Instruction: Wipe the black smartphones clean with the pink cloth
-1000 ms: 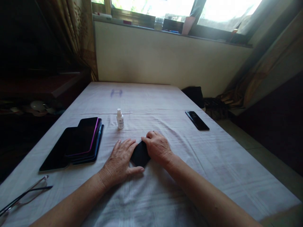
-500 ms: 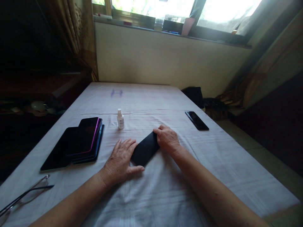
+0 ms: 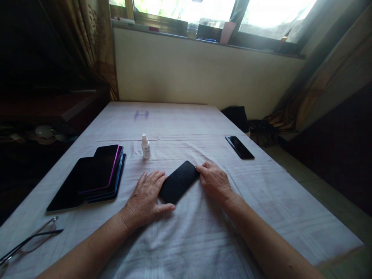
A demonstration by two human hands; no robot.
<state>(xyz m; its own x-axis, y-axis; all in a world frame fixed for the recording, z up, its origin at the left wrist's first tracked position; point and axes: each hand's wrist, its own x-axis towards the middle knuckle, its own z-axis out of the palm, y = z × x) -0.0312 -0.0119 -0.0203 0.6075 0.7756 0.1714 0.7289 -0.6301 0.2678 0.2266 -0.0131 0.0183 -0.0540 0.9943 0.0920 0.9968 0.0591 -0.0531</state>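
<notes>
A black smartphone (image 3: 179, 183) lies slantwise on the cloth, its dark face up. My left hand (image 3: 147, 197) spans its near left end, with the fingers along one edge and the thumb at the near corner. At the far right end, my right hand (image 3: 214, 180) has its fingers closed on the edge, the fingertips bent in and partly hidden. A small white bottle (image 3: 146, 147) with a white cap stands upright just beyond my left hand.
Left of my hands lies a stack of phones (image 3: 100, 170) overlapping a black tablet (image 3: 66, 186). Eyeglasses (image 3: 31, 238) rest at the near left. Another black phone (image 3: 240, 147) lies near the right edge of the cloth-covered table (image 3: 180, 120). A window sill holds small items.
My right hand has shifted right and slightly nearer along the smartphone's edge, uncovering its far corner. My left hand stays at the near end. The whole view has shifted slightly.
</notes>
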